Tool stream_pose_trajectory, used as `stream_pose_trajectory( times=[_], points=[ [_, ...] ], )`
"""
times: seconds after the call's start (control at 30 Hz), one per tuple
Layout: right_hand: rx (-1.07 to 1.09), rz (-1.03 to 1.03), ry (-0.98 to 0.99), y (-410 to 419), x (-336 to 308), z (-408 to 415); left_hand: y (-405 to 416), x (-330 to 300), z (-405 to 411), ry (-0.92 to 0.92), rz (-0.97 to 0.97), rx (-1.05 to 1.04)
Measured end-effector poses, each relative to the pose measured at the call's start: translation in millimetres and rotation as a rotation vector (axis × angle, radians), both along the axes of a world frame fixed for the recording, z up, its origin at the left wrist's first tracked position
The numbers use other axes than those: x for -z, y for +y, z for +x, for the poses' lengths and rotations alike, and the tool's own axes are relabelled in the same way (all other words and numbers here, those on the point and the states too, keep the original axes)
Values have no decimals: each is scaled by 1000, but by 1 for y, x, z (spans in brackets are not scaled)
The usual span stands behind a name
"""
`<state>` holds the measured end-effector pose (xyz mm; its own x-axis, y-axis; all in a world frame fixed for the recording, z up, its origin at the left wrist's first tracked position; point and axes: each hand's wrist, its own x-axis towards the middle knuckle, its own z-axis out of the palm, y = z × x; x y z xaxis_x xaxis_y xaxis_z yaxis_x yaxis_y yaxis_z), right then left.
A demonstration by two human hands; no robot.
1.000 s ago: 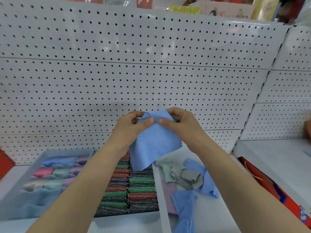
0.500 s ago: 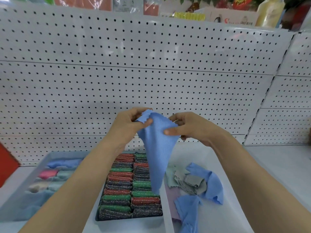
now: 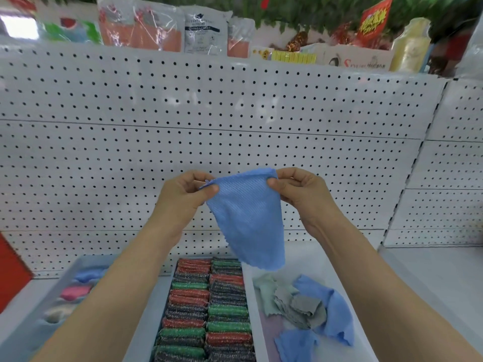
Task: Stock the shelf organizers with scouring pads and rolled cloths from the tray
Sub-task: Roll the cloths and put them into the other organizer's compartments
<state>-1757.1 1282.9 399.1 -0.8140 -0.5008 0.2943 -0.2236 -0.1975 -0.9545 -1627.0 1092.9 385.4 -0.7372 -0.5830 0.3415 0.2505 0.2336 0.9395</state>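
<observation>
Left hand (image 3: pixel 183 197), right hand (image 3: pixel 300 194) pinch top corners of blue cloth (image 3: pixel 248 220). Cloth looks light, limp; corner grips suit rolling.

White pegboard back wall (image 3: pixel 235 142) filling most of the view, dotted with regular holes, split by horizontal seams. Second pegboard panel (image 3: pixel 454 163) angled off at 3 o'clock, meeting the first at a vertical post. White shelf (image 3: pixel 431 273) running below toward 4 o'clock. Packaged goods (image 3: pixel 162 30) and green foliage (image 3: pixel 300 9) lined along 12 o'clock. Red panel (image 3: pixel 10 278) at 9 o'clock. Even, bright light.
</observation>
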Motion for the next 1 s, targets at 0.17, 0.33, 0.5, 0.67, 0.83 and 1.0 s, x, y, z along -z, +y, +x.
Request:
stream_pose_trajectory(
  times=[0.17,0.33,0.5,0.67,0.83,1.0],
  points=[
    [-3,-64,-10,-3,-7,5,-8,-19,4,-80,-137,-25],
    [-28,-111,-2,-3,-14,7,-15,-39,11,-120,-184,0],
    [-62,-129,-28,-6,-16,8,-20,-51,14,-101,-104,79],
    [-96,-192,-56,-8,-19,8,-22,-57,14,-60,-90,74],
    [-189,-218,-78,-10,-22,8,-24,-61,18,-30,-100,79],
    [-366,-298,-118,-9,-28,10,-22,-72,28,80,-120,206]
  ],
)
